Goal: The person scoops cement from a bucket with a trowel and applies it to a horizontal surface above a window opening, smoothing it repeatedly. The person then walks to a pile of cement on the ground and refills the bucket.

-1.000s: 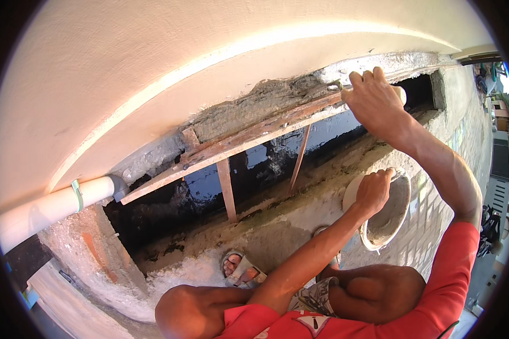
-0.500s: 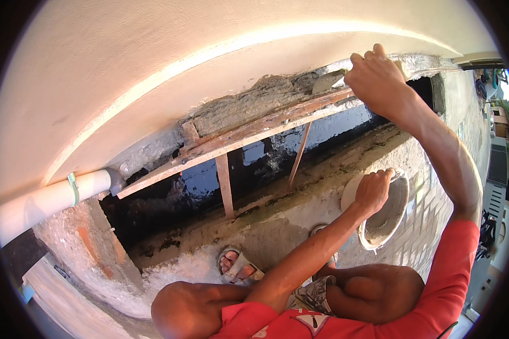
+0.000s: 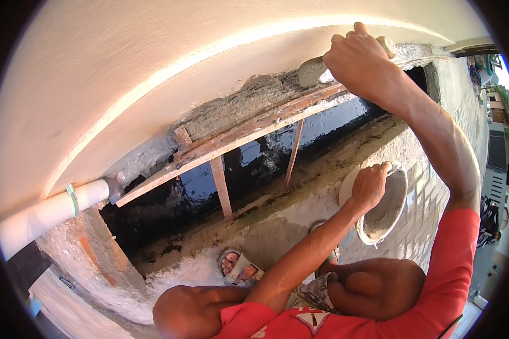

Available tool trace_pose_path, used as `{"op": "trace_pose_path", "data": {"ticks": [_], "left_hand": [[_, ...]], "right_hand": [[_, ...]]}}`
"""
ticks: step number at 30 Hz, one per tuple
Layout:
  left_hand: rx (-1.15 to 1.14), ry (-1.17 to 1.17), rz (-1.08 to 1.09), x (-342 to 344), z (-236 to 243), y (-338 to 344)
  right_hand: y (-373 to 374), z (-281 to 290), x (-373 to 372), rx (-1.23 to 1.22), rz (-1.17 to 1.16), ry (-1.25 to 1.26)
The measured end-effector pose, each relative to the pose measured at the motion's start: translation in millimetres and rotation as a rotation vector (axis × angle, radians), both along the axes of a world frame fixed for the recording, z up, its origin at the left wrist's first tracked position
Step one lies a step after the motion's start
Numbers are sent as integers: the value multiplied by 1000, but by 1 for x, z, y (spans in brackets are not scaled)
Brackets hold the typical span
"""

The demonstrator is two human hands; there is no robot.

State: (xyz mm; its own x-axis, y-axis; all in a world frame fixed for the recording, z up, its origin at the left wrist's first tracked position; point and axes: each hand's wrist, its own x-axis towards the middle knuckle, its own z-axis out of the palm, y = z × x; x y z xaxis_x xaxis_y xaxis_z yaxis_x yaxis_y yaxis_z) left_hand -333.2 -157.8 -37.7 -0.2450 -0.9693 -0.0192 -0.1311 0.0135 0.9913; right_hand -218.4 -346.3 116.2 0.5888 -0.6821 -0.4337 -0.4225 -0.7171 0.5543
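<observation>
Head: right fingers grip trowel; left fingers hold bucket rim.

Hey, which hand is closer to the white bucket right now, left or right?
Left. The left hand grips the white bucket by its rim; the right hand is farther away, beside the cream wall, holding a trowel.
</observation>
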Motion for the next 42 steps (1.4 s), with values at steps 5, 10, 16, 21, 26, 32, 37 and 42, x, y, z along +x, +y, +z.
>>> {"op": "trace_pose_path", "data": {"ticks": [5,10,16,21,26,32,37,42], "left_hand": [[6,-64,-47,-7,4,-2],[-29,-111,-13,-7,4,-6],[-58,-209,-64,-13,2,-2],[-32,-54,-58,-17,-3,-4],[-68,14,-26,-14,-5,-6],[-77,-41,-50,-12,-2,-4],[-113,-24,-37,-14,-6,-6],[-114,-51,-34,-14,-6,-4]], "right_hand": [[-7,-18,-17,124,-78,60],[-1,1,-14,125,-56,-204],[-6,-1,-35,85,-46,-239],[-5,-28,-50,157,-108,-161],[2,6,-42,38,-3,-308],[6,-7,-48,101,-79,-185],[10,-6,-52,57,5,-344],[14,-9,-49,111,-62,-245]]}}
